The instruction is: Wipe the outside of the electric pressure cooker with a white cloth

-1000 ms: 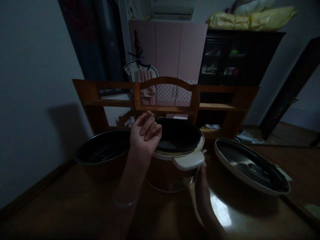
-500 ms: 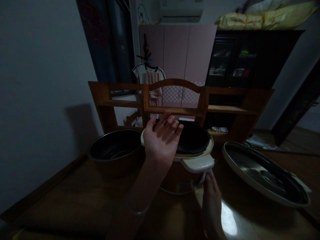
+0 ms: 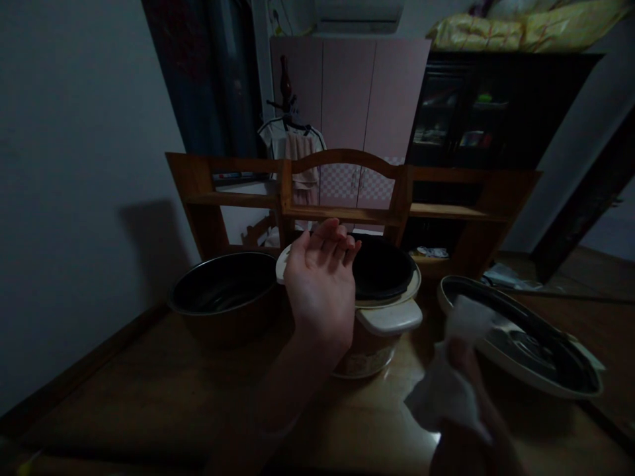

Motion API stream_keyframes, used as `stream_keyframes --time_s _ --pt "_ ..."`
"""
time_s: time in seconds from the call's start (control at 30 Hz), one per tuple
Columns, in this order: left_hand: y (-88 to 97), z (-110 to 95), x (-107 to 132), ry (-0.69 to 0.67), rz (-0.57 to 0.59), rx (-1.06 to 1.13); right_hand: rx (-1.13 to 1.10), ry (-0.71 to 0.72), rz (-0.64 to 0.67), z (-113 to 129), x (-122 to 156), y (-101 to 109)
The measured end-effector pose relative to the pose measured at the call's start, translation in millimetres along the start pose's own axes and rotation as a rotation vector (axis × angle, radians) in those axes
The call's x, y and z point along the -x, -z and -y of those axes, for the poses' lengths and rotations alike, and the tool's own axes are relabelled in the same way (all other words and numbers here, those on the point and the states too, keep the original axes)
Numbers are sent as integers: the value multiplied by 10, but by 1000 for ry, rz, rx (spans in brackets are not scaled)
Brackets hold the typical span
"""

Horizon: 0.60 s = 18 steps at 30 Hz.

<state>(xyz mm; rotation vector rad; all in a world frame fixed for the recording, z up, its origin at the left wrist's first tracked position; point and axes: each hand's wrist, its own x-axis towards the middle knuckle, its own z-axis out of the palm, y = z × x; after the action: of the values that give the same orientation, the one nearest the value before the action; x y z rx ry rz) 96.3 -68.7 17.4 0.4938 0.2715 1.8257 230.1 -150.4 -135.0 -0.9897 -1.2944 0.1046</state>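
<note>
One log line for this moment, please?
left hand: open, palm up, by cooker | right hand: grips white cloth | lid: upturned, right of cooker | bowl: left of cooker

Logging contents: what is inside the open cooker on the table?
The cooker shows only a dark, bare-looking cavity. The raised left hand covers its left part; dim light hides the bottom. The right hand holds a white cloth beside it.

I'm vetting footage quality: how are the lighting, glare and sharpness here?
Head view: dim, underexposed room; a glare patch on the table by the right hand; that hand and its white cloth are motion-blurred; the open left hand is sharper; wide-angle bending at the edges.
</note>
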Motion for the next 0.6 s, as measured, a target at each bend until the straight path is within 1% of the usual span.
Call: stream_keyframes --time_s 0.07,0.13,0.17,0.23,0.33,0.5,0.6 --pt "-3 24 7 -24 -24 -7 20 121 38 215 -17 -110" --pt "4 34 0 -29 -40 -17 154 438 109 431 -80 -242" --pt "10 30 -6 -23 -44 -22 207 546 128 523 -122 -303" --pt "27 7 -16 -6 -40 -33 269 647 154 646 -204 -393" --pt "51 -44 -17 -14 -39 -39 313 664 172 669 -258 -436" --pt "76 -80 -3 -109 -35 -43 347 638 171 565 -195 -405" --pt "89 -85 1 -157 -18 -61 335 628 185 554 -170 -407"
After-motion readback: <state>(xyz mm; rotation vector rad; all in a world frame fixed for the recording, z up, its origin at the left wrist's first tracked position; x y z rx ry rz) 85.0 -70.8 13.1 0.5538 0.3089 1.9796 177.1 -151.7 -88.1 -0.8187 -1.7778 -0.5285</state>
